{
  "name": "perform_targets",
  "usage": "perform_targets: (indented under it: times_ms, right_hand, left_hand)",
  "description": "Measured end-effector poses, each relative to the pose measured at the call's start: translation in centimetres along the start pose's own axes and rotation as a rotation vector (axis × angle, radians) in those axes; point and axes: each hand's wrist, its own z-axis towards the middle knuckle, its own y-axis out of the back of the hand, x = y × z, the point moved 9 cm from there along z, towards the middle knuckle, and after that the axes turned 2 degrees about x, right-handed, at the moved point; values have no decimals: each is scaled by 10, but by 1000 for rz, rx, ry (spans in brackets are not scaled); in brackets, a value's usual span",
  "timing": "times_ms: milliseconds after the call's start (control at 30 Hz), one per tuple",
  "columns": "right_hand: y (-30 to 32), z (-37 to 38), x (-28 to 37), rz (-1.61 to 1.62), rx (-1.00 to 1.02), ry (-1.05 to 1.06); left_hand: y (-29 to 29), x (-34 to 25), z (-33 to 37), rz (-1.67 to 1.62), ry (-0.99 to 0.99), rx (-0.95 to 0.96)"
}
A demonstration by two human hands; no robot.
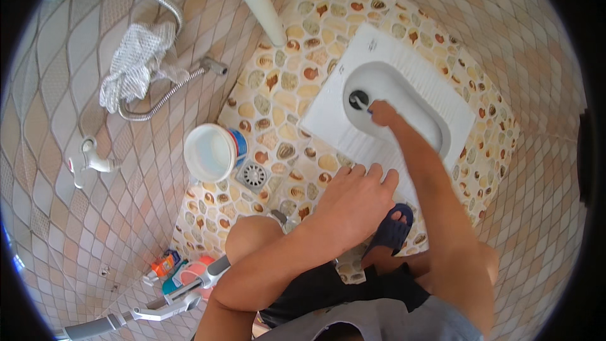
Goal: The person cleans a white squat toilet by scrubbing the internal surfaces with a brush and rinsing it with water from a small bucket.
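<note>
My right hand [383,113] is closed on the handle of a slim brush [358,100], its pale end inside the dark drain hole of a white squat toilet [394,36]. Most of the handle is hidden by the fingers. My left hand [360,199] hangs over the toilet's near edge with its fingers loosely bent and slightly apart. Nothing shows in it, though the palm faces away from view. Below it is my foot in a dark blue slipper [388,230].
A white bucket [211,153] stands left of the toilet, beside a square floor drain [254,177]. A tap [91,158] and metal hose [161,104] with a net cloth [136,66] are on the left wall. Bottles [165,264] and a grey folding frame [161,309] are lower left.
</note>
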Motion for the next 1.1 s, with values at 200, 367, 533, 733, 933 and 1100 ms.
perform_targets:
  times_ms: [200, 367, 533, 733, 933, 1100]
  right_hand:
    - [26, -26, 64, -371, 206, 298]
    - [12, -19, 11, 667, -31, -157]
    - [-39, -11, 40, 2174, 101, -677]
    - [-33, 4, 47, 2616, -8, -615]
    - [-9, -29, 35, 2106, 340, -628]
    - [5, -52, 71, 1203, 274, -565]
  left_hand:
    - [18, 19, -20, 146, 92, -46]
    - [4, 4, 0, 110, 25, 15]
    - [1, 8, 2, 153, 31, -13]
    - [-9, -1, 5, 88, 16, 17]
    - [10, -2, 1, 126, 42, -18]
    - [-4, -4, 9, 96, 6, 33]
